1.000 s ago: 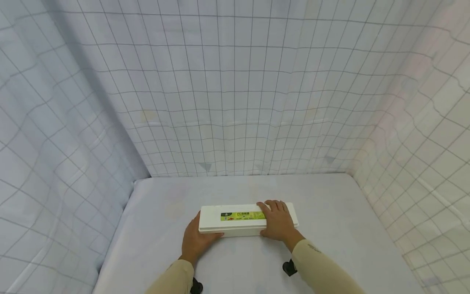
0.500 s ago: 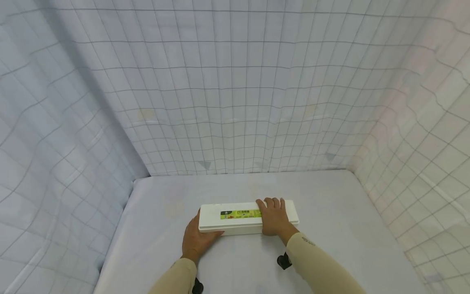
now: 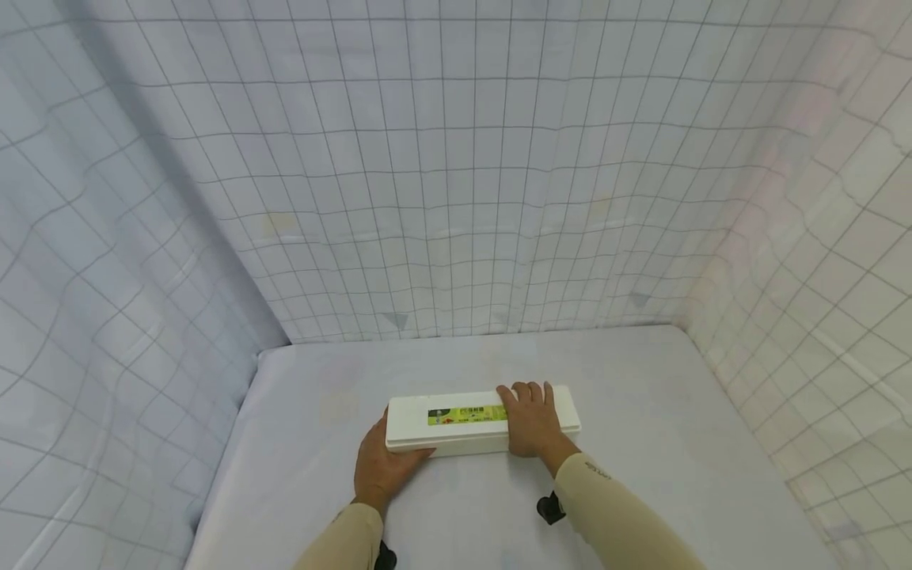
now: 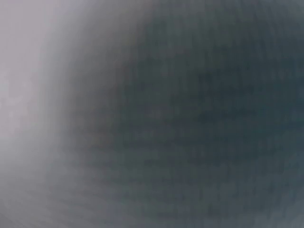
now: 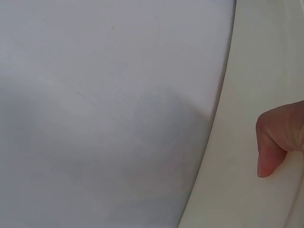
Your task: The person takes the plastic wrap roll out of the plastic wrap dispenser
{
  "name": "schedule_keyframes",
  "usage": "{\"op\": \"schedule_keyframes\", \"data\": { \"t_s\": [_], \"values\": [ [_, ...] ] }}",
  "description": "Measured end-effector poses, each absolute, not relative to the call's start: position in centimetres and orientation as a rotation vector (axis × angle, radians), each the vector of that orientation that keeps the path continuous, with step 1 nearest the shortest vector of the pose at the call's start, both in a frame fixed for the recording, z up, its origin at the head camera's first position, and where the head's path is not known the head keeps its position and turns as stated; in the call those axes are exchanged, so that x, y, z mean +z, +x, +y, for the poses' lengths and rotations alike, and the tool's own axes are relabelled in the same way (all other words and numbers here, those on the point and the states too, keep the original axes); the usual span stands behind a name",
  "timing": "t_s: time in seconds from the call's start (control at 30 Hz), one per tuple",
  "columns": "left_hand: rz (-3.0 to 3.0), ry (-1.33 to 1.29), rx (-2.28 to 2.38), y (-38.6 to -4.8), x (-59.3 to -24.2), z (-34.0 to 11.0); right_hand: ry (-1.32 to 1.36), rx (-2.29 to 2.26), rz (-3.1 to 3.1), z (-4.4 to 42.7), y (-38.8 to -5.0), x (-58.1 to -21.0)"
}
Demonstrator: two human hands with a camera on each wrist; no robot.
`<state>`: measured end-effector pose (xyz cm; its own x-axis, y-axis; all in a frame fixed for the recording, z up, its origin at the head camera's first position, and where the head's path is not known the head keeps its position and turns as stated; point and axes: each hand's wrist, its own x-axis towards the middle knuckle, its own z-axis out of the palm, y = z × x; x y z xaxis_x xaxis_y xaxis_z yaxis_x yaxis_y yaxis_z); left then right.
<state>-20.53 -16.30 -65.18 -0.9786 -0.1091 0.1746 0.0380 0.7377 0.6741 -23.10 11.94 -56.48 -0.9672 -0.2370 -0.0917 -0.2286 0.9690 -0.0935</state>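
Observation:
A long white box (image 3: 409,419) with a green and yellow label lies across the table in the head view. My left hand (image 3: 381,467) grips its left end, thumb along the front side, the other fingers behind the end and mostly hidden. Over the right part of the box, my right hand (image 3: 530,421) holds it with fingers across the top and the thumb at the front side. The right wrist view has a bent thumb or finger (image 5: 280,133) against the white box side (image 5: 237,142). The left wrist view is dark and blurred; nothing in it can be told apart.
The table (image 3: 456,514) has a white cover. White sheets with a dark grid pattern hang behind it (image 3: 456,198) and at both sides. A small black device (image 3: 551,508) is at the right wrist, another (image 3: 385,556) at the left.
My right hand has shifted slightly on the box top, covering more of the label's right end, and its fingers lie a little straighter up the box. The left hand has hardly moved.

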Motion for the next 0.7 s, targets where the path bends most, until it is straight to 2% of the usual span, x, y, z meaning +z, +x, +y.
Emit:
{"op": "schedule_keyframes", "data": {
  "t_s": [0.7],
  "values": [
    [-2.751,0.078,-1.027,-20.74,-65.38,-16.24,-0.374,-0.107,3.008,11.89,-23.24,-55.87]
  ]
}}
